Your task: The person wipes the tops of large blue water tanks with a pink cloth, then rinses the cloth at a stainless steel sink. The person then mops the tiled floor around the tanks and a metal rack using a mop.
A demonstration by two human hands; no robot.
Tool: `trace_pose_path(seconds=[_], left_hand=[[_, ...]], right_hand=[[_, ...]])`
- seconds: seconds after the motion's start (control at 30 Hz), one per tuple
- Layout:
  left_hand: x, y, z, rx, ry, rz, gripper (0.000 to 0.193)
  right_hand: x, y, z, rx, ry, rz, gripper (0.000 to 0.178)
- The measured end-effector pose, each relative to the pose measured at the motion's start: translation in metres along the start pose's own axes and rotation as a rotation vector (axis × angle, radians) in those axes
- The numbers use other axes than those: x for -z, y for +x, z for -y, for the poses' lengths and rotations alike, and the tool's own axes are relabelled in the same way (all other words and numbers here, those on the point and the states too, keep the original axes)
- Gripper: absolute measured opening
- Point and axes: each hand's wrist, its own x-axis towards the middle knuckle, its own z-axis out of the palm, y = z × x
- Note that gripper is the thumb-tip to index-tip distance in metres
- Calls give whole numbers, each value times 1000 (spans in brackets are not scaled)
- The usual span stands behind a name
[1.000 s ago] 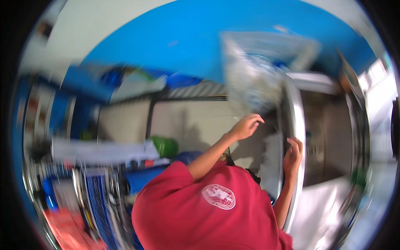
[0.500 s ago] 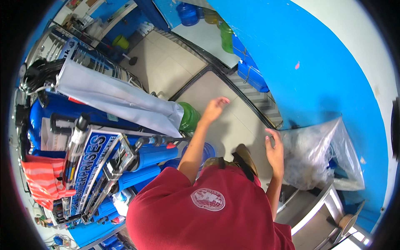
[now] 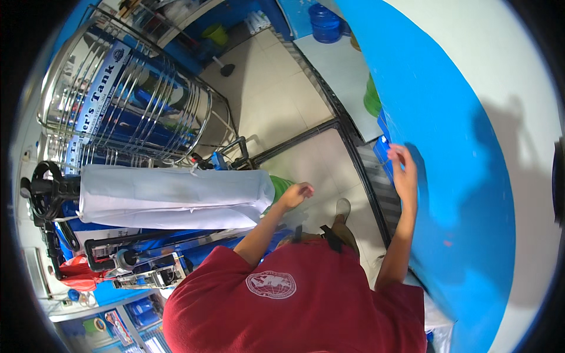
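My left hand [image 3: 296, 195] hangs in the air over the tiled floor, fingers loosely curled and nothing in it. Close by, a green water jug [image 3: 278, 187] shows partly from behind a long white cloth-like cover [image 3: 170, 191]. My right hand [image 3: 404, 170] is raised beside the blue wall [image 3: 465, 176], with fingers apart and holding nothing. Just past its fingertips, a blue container [image 3: 382, 154] stands partly hidden by the wall and the hand. Whether the fingers touch it I cannot tell.
A shiny metal tank in a barred frame [image 3: 141, 112] stands at left. A dark raised floor edge [image 3: 294, 143] crosses ahead and joins a long dark strip [image 3: 366, 182] running along the right. Beyond are a plunger [image 3: 226, 69], a yellow-green bucket [image 3: 216, 35] and a blue water jug [image 3: 325, 25].
The view has shifted forward and turned; the tank looms larger and the clear plastic bag at right has mostly left view. My right hand has risen toward the wall; my left fingers are more curled.
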Motion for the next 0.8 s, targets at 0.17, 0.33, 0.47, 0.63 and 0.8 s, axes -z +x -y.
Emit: trace_pose_path(seconds=[0.17, 0.33, 0.47, 0.63, 0.8], left_hand=[[41, -32, 72, 174, -289, -405, 29], [44, -65, 118, 299, -620, -787, 22], [18, -63, 166, 528, -717, -952, 29], [40, 9, 215, 466, -873, -880, 26], [183, 106, 197, 569, -570, -649, 26]], right_hand=[[-98, 154, 61, 146, -77, 439, 19], [-235, 232, 85, 370, -61, 874, 21], [-331, 280, 58, 359, -184, 1263, 21], [-376, 341, -59, 657, -473, 934, 17], [-340, 354, -193, -500, -45, 975, 19]])
